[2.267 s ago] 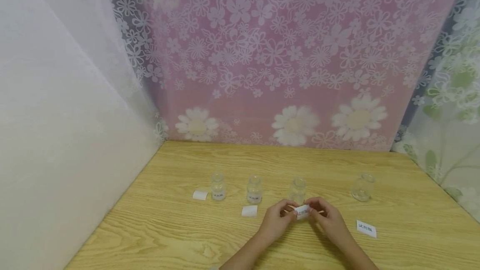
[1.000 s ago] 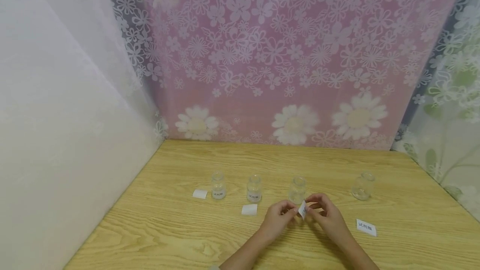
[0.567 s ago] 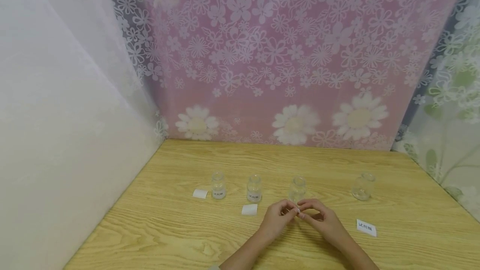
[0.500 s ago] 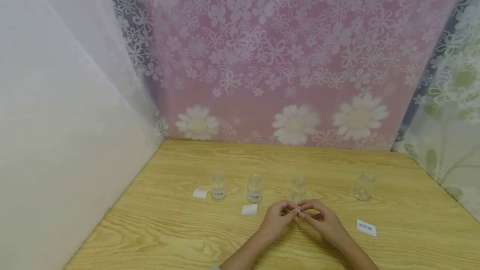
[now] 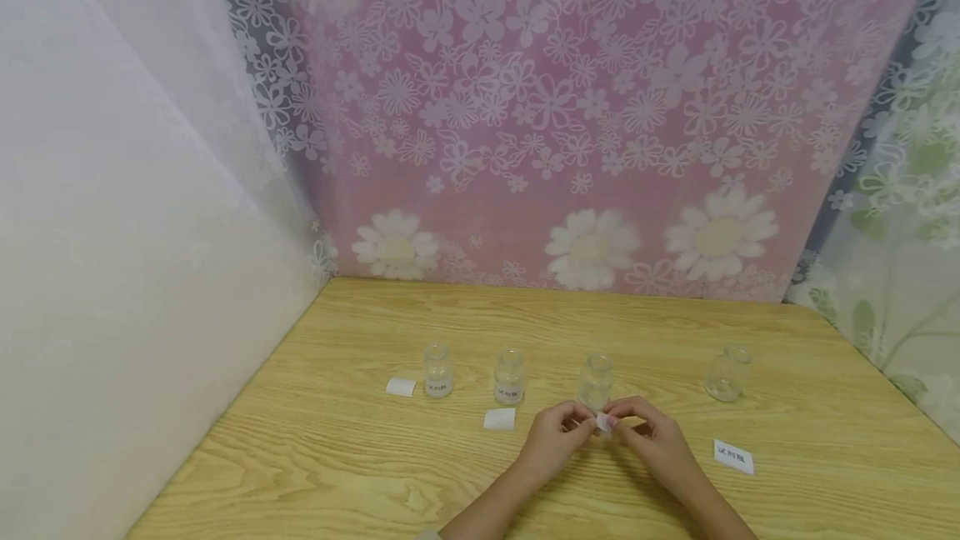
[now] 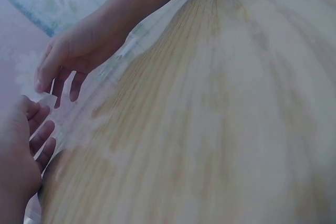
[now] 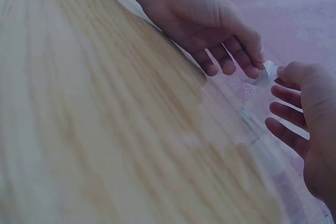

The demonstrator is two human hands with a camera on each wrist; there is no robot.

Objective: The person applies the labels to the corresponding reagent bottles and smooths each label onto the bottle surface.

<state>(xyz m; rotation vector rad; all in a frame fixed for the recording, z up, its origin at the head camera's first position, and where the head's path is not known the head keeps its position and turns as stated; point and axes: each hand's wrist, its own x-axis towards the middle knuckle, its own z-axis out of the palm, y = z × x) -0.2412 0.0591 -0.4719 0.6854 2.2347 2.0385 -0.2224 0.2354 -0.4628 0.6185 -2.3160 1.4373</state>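
Note:
My left hand and right hand meet in front of a clear glass bottle, holding a small white label between them. Thumb and forefinger of each hand pinch it. In the right wrist view the label looks bent, with a crease down its face. The other fingers of both hands are loosely curved below it. Little of the label shows in the left wrist view, between the fingertips.
To the left stand two glass bottles with printed labels, one further left, one nearer. A bare glass bottle stands right. Blank white papers lie left; a printed label lies right on the wooden table.
The label's printed face pointed at the head camera earlier; it was then turned edge-on and hidden by the fingertips. Now a small white part shows again, and the right hand has shifted slightly right.

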